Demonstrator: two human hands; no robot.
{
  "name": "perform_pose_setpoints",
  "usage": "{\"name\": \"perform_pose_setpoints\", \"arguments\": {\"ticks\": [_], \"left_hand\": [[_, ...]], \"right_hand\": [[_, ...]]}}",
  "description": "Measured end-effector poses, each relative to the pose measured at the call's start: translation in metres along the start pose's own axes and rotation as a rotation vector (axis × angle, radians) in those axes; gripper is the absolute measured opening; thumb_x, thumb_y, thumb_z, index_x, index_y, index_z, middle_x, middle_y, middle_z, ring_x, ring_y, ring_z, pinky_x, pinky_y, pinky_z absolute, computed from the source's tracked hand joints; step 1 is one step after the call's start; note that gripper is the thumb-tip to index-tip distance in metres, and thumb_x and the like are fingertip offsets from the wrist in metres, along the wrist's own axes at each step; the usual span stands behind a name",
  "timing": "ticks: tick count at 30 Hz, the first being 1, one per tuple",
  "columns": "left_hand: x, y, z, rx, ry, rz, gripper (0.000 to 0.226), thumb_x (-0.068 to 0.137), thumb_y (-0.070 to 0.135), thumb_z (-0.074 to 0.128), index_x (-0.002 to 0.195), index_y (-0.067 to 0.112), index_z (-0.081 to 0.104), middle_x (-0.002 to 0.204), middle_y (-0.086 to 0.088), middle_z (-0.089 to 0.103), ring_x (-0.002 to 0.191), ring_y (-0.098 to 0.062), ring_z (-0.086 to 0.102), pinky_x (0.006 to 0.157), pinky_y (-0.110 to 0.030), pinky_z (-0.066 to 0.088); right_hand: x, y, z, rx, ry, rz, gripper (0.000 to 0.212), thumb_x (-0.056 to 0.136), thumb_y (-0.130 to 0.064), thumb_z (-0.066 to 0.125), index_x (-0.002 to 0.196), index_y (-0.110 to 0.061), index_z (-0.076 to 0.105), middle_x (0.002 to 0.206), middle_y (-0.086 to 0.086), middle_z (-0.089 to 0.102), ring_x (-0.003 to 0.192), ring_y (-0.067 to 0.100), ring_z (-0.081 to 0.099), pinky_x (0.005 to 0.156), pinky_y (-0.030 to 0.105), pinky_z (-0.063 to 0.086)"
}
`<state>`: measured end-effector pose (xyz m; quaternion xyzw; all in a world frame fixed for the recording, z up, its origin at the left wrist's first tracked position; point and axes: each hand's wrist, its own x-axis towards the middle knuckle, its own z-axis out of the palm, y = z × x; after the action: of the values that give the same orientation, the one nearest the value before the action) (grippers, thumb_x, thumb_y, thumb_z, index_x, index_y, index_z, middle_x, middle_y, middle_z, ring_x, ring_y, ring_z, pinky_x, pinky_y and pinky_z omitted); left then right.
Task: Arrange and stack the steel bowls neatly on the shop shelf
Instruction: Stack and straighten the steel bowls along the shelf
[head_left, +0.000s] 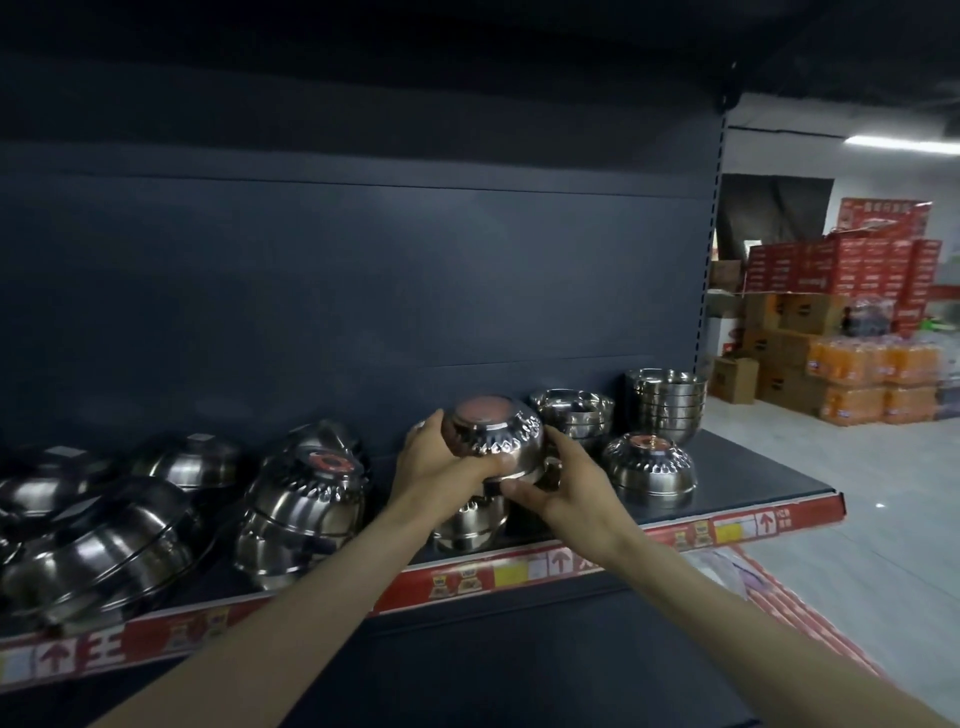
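An upturned steel bowl (496, 428) with a red sticker on its base is held above a short stack of upturned bowls (470, 522) on the dark shelf (748, 467). My left hand (434, 465) grips its left side and lower rim. My right hand (563, 483) holds the rim from the right, fingers curled under it. A single upturned bowl (649, 462) lies to the right. Behind it stand two upright stacks (571, 410) (665, 400). A tilted stack (306, 499) of upturned bowls leans to the left.
Several large steel bowls or lids (98, 545) crowd the shelf's left end. The shelf front carries a red price strip (519, 569). Stacked red cartons (841, 265) and orange drink packs (872, 379) stand on the shop floor at the right.
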<state>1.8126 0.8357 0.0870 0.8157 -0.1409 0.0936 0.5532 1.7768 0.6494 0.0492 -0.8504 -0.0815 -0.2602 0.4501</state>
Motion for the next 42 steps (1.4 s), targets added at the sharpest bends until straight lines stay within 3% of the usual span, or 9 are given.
{"name": "perform_pose_setpoints", "arguments": {"ticks": [3,9,13,18,25,28,33,38,42], "left_hand": [[-0.002,0.011,0.012,-0.031,-0.040,0.050,0.050,0.070,0.036,0.098,0.102,0.044,0.061,0.112,0.017,0.071,0.103,-0.003,0.067,0.079,-0.019,0.049],[-0.012,0.033,0.045,-0.102,-0.100,0.147,0.052,0.064,0.048,0.099,0.103,0.047,0.065,0.103,0.027,0.073,0.102,0.003,0.069,0.084,-0.018,0.050],[-0.014,0.053,0.072,-0.091,-0.135,0.237,0.105,0.050,0.074,0.093,0.142,0.036,0.060,0.134,0.016,0.068,0.123,-0.008,0.065,0.107,-0.036,0.053],[-0.016,0.074,0.097,-0.124,-0.200,0.284,0.108,0.052,0.072,0.092,0.146,0.032,0.059,0.140,0.009,0.066,0.126,-0.010,0.064,0.112,-0.041,0.052],[-0.022,0.089,0.122,-0.210,-0.204,0.304,0.102,0.069,0.052,0.097,0.156,0.033,0.049,0.150,0.011,0.046,0.136,-0.008,0.049,0.114,-0.033,0.043],[-0.025,0.090,0.129,-0.252,-0.239,0.308,0.086,0.069,0.058,0.095,0.141,0.038,0.053,0.134,0.019,0.055,0.121,0.000,0.058,0.095,-0.021,0.046],[-0.029,0.096,0.139,-0.362,-0.338,0.279,0.068,0.076,0.053,0.093,0.130,0.046,0.052,0.115,0.022,0.072,0.102,0.010,0.069,0.100,-0.027,0.053],[-0.031,0.091,0.140,-0.418,-0.409,0.348,0.095,0.075,0.073,0.079,0.158,0.051,0.039,0.147,0.027,0.060,0.137,0.002,0.055,0.122,-0.045,0.043],[-0.035,0.083,0.138,-0.249,-0.479,0.458,0.113,0.081,0.059,0.087,0.160,0.067,0.006,0.171,0.026,0.027,0.156,-0.001,0.031,0.128,-0.046,0.032]], "right_hand": [[-0.006,0.002,-0.023,0.003,0.030,0.013,0.060,0.087,-0.035,0.087,0.139,-0.030,0.058,0.130,-0.014,0.068,0.119,0.000,0.063,0.099,0.018,0.050],[-0.024,0.001,-0.075,-0.057,0.135,0.051,0.061,0.080,-0.041,0.091,0.131,-0.041,0.057,0.123,-0.018,0.067,0.113,0.000,0.063,0.096,0.023,0.052],[-0.040,-0.001,-0.110,-0.133,0.173,0.046,0.046,0.082,-0.034,0.091,0.114,-0.050,0.061,0.118,-0.022,0.068,0.109,-0.009,0.062,0.085,0.005,0.043],[-0.052,0.006,-0.146,-0.165,0.240,0.079,0.045,0.079,-0.046,0.089,0.117,-0.035,0.069,0.119,-0.015,0.072,0.110,0.000,0.065,0.090,0.023,0.049],[-0.068,0.000,-0.177,-0.149,0.289,0.085,0.039,0.084,-0.043,0.088,0.118,-0.037,0.071,0.117,-0.020,0.074,0.111,-0.010,0.063,0.085,0.018,0.044],[-0.073,-0.001,-0.183,-0.151,0.296,0.085,0.038,0.086,-0.045,0.085,0.120,-0.033,0.071,0.113,-0.022,0.075,0.108,-0.012,0.063,0.082,0.014,0.042],[-0.077,-0.001,-0.190,-0.137,0.300,0.107,0.025,0.090,-0.042,0.081,0.112,-0.041,0.070,0.109,-0.030,0.075,0.107,-0.010,0.066,0.084,0.018,0.045],[-0.075,-0.003,-0.202,-0.047,0.306,0.159,0.019,0.095,-0.036,0.077,0.114,-0.034,0.076,0.104,-0.019,0.080,0.102,0.000,0.073,0.091,0.026,0.053],[-0.075,-0.011,-0.209,0.059,0.261,0.213,0.026,0.089,-0.050,0.071,0.111,-0.036,0.074,0.103,-0.027,0.079,0.101,-0.010,0.071,0.087,0.010,0.048]]}}
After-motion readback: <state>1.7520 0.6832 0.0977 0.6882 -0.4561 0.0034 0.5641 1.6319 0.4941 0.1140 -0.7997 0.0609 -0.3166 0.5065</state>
